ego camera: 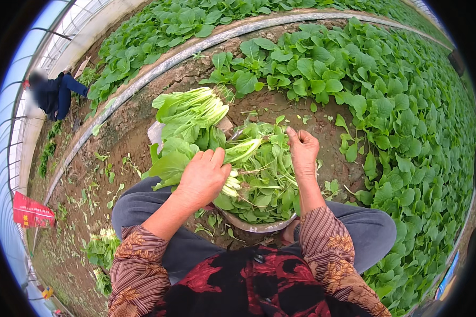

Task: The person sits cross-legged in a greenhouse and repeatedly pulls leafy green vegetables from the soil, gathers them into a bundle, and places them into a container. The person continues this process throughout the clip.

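Note:
My left hand (204, 176) is closed around leafy green plants (244, 150), whose pale stems and thin roots point right, over the basin. Below those fingers, more pale stem ends (232, 184) stick out. My right hand (304, 150) hovers at the basin's right side, thumb and fingers curled close together; whether anything is pinched between them I cannot tell. Between my knees stands a round basin (258, 228), heaped with loose green leaves (261, 194). Just beyond my left hand, a stack of greens (194, 109) lies with its stems toward the right.
Dense leafy crop (404, 119) grows on the right and ahead. A pale hose (174, 59) curves across the soil. Tied bunches of greens (101, 247) lie at my left. A person (53, 95) sits or crouches far left, near the plastic greenhouse wall (14, 103). A red bag (32, 212) is there too.

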{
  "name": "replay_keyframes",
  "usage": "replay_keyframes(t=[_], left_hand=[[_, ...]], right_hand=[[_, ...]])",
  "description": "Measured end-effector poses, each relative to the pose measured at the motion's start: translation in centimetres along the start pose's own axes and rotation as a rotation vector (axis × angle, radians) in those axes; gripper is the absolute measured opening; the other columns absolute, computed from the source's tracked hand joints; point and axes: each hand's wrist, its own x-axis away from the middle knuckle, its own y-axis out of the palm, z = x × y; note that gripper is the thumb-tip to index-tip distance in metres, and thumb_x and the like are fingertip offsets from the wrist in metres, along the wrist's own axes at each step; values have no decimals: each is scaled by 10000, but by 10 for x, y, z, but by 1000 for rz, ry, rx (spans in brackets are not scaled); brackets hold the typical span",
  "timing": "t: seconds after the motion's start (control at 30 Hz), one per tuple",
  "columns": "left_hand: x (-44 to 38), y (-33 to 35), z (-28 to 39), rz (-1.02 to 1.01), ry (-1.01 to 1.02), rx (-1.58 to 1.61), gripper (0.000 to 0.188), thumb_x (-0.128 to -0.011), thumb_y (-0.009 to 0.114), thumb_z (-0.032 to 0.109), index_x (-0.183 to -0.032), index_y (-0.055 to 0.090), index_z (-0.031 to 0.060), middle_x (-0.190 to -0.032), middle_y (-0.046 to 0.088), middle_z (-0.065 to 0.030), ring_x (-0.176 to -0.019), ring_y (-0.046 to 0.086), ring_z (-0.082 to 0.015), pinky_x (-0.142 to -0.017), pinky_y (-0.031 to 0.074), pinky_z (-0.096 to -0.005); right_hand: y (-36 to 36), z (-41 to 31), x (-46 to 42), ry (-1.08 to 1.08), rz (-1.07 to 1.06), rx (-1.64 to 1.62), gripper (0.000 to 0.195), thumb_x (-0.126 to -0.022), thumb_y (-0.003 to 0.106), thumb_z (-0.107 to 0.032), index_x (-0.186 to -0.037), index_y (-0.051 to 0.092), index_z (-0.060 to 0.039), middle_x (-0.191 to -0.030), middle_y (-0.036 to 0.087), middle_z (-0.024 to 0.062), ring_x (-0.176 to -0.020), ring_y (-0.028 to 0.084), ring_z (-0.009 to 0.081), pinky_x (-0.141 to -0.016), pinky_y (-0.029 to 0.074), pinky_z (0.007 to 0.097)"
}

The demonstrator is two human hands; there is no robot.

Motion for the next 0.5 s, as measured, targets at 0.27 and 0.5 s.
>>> replay_keyframes(t=[0.27,0.5], left_hand=[[-5,0,2,28,23,-34,109,-684,618,131,-764,575,69,-920,493,-117,-837,517,-268,-723,428,-373],[-1,2,-7,-35,28,-7,147,-658,636,102,-792,587,65,-997,521,-139,-886,534,-278,-760,440,-379]], right_hand=[[10,-20,10,-136,-289,-9,146,-796,741,-110,-920,706,-43,-876,665,74,-850,614,170,-721,487,305],[12,-33,12,-116,-451,255,260,-879,645,-265,-843,653,-7,-833,648,160,-783,624,298,-700,482,418]])
